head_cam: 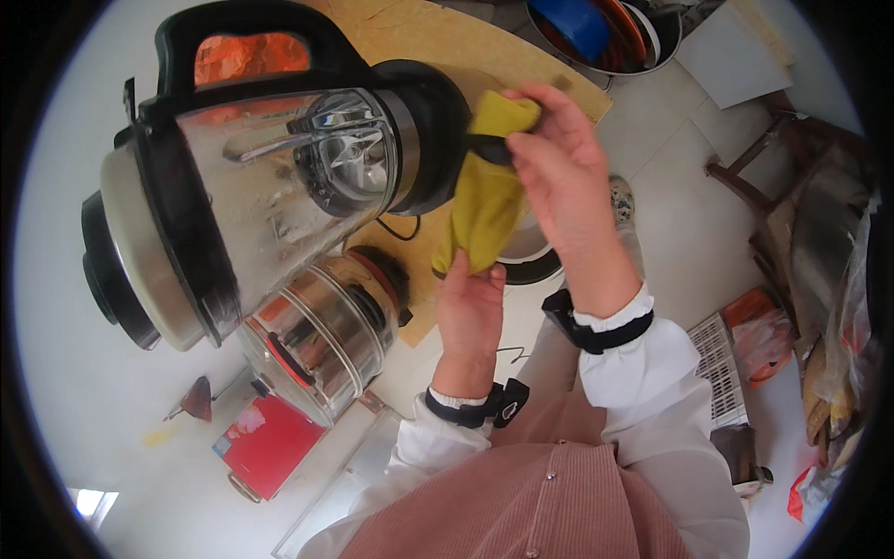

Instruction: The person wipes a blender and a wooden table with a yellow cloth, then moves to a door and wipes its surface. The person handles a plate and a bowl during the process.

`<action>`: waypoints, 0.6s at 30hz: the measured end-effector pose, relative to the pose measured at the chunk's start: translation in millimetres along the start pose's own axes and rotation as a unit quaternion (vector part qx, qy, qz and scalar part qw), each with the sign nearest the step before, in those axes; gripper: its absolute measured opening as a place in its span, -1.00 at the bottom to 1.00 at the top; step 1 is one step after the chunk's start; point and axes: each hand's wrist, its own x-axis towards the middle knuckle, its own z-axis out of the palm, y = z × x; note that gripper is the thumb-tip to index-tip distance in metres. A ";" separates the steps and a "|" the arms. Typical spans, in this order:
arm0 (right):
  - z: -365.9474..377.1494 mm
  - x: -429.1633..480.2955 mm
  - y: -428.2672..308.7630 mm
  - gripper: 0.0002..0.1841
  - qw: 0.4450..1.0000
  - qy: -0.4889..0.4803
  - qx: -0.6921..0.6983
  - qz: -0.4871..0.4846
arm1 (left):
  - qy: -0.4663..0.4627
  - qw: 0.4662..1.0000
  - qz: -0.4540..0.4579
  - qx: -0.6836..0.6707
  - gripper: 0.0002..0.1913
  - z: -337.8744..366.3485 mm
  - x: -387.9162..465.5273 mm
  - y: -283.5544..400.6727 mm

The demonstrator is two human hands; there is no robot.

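Observation:
A yellow-green cloth (485, 202) with a dark band is stretched between my two hands. My right hand (559, 161) pinches its upper end near the dark band. At its lower end, my left hand (469, 314) holds the edge between thumb and fingers. Just left of the cloth, a large blender with a clear jug (279, 175), black handle and dark base stands on a tan tabletop (433, 35). Metal blades show through the jug wall. Below the blender is a round glass appliance (321, 328) with a red and black part. Behind the cloth, a round pale vessel with a dark rim (534, 271) is partly hidden.
A metal basin (656, 66) holding a blue item and bowls is beyond the table corner. A dark wooden chair frame (747, 168) and plastic bags lie at right, near a white plastic crate (716, 363). At lower left is a red box (269, 447).

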 end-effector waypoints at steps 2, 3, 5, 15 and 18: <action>22.0 3.9 5.0 -0.70 0.991 -0.085 -0.053 -0.090 | -0.027 0.998 0.056 0.021 -0.77 2.5 3.2 8.4; 26.2 7.7 7.2 -0.69 0.982 -0.055 -0.153 -0.100 | 0.008 0.997 0.066 0.038 -0.77 2.5 6.8 13.5; 27.6 17.6 14.7 -0.67 0.924 -0.026 -0.367 -0.101 | 0.060 0.993 0.087 0.058 -0.77 1.8 17.6 24.1; -62.2 51.4 91.3 -0.70 0.845 0.125 -0.470 -0.221 | -0.005 0.989 0.064 0.134 -0.63 -1.7 45.7 41.9; -86.6 70.2 91.3 -0.72 0.811 0.169 -0.549 -0.111 | 0.019 0.985 0.050 0.167 -0.64 0.4 48.5 40.3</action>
